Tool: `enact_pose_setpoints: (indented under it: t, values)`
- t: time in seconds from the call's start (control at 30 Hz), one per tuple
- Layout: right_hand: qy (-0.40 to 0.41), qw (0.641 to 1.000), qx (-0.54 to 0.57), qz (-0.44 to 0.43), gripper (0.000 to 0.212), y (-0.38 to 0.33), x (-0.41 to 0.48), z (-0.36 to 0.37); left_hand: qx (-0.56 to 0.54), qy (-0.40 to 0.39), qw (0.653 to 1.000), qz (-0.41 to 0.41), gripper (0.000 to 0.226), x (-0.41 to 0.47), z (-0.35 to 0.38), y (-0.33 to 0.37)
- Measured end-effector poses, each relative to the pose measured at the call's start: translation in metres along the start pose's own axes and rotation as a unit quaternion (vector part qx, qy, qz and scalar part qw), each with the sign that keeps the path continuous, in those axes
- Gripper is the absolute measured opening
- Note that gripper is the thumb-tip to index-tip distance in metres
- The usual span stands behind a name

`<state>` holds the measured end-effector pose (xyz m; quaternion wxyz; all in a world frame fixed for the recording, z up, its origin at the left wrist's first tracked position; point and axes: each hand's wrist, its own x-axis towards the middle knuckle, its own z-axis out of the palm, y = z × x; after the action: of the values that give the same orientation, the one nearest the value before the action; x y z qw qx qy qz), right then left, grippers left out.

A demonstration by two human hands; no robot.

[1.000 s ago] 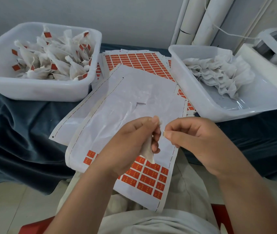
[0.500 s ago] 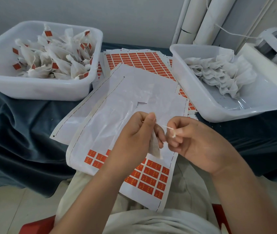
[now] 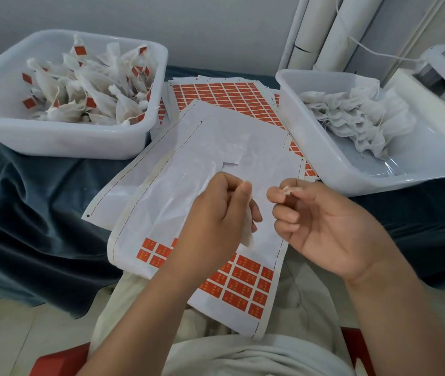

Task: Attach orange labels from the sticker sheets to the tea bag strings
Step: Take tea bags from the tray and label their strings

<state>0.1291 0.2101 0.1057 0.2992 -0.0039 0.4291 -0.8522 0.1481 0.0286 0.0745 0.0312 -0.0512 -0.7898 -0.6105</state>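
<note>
The left tub [image 3: 80,147] sits on the cloth [image 3: 26,213] with tea bags [image 3: 88,90] in it. The right tub [image 3: 324,164] holds more tea bags [image 3: 351,115]. Sticker sheets [image 3: 229,96] lie between the tubs. The nearest sheet [image 3: 216,147] hangs over the cloth's front edge, under the left hand [image 3: 216,213] and right hand [image 3: 324,226].

My sheet [image 3: 216,158] is white, with black dashes down its edges — orange labels [image 3: 243,283] in a grid at its near end. Tea bag [image 3: 248,234] and string [image 3: 286,190] white; the bench's cloth [image 3: 26,213] dark teal, the tub [image 3: 67,142] at its left edge white.
</note>
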Motion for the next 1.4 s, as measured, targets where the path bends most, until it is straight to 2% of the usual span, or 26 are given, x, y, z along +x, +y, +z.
enact_pose_setpoints:
  t: [0.1,0.2,0.27,0.33,0.4,0.47,0.6,0.67,0.7,0.73,0.77,0.8,0.9,0.97,1.03,1.1,1.2,1.33,1.4]
  values:
    - [0.020,0.999,-0.025,-0.021,0.008,-0.004,-0.004,0.001,0.038,0.000,0.999,0.017,0.020,-0.002,0.001,0.000]
    - [0.025,0.998,-0.019,-0.046,0.009,-0.003,-0.004,0.000,0.000,-0.031,0.999,0.019,0.019,-0.003,0.001,0.000]
    - [0.030,0.996,-0.038,-0.073,0.007,0.001,-0.002,-0.001,-0.014,-0.044,0.999,0.028,0.031,-0.002,-0.002,0.001]
    - [0.061,0.989,-0.081,-0.108,0.005,0.004,-0.001,-0.002,-0.007,-0.035,0.999,0.037,0.032,-0.001,-0.003,0.000]
    - [0.100,0.971,-0.164,-0.140,0.013,0.008,-0.001,-0.003,0.001,-0.011,0.999,0.044,0.025,0.000,-0.003,0.000]
    - [0.129,0.925,-0.324,-0.152,0.021,0.011,-0.004,-0.004,0.003,0.011,0.999,0.043,0.028,0.000,-0.003,0.001]
    - [0.136,0.762,-0.617,-0.139,0.022,0.022,-0.005,0.009,-0.009,0.014,0.999,0.040,0.036,0.001,0.000,-0.002]
    - [0.147,0.682,-0.702,-0.143,0.021,0.026,-0.004,0.016,-0.001,0.011,0.999,0.034,0.036,0.002,0.003,-0.005]
    - [0.152,0.658,-0.723,-0.145,0.022,0.027,-0.003,0.018,0.001,0.005,1.000,0.024,0.036,0.002,0.003,-0.006]
    - [0.149,0.653,-0.728,-0.147,0.026,0.027,-0.003,0.018,-0.007,-0.011,1.000,0.006,0.037,0.002,0.002,-0.006]
    - [0.143,0.668,-0.715,-0.146,0.031,0.026,-0.003,0.016,-0.025,-0.041,0.999,-0.016,0.038,0.003,-0.001,-0.007]
    - [0.140,0.703,-0.684,-0.136,0.035,0.024,-0.004,0.014,-0.054,-0.085,0.994,-0.037,0.038,0.003,-0.005,-0.007]
    - [0.123,0.839,-0.526,-0.062,0.032,0.017,-0.005,0.011,-0.117,-0.194,0.973,-0.041,0.025,0.003,-0.014,-0.007]
    - [0.087,0.911,-0.403,-0.020,0.027,0.016,-0.002,0.009,-0.138,-0.206,0.968,-0.026,0.026,0.003,-0.015,-0.006]
    - [0.059,0.950,-0.305,-0.022,0.030,0.019,0.002,0.006,-0.175,-0.183,0.967,-0.029,0.026,0.003,-0.013,-0.006]
    - [0.052,0.967,-0.245,-0.042,0.026,0.024,0.004,0.005,-0.181,-0.153,0.971,-0.032,0.025,0.002,-0.011,-0.005]
    - [0.094,0.968,-0.227,-0.056,0.026,0.027,0.007,0.005,-0.110,-0.113,0.987,-0.018,0.026,0.003,-0.008,-0.007]
    - [0.150,0.942,-0.291,-0.071,0.033,0.027,0.010,0.010,-0.037,-0.094,0.995,0.007,0.026,0.003,-0.013,-0.006]
    - [0.169,0.905,-0.383,-0.074,0.042,0.027,0.009,0.009,-0.001,-0.103,0.994,0.024,0.027,0.005,-0.019,-0.007]
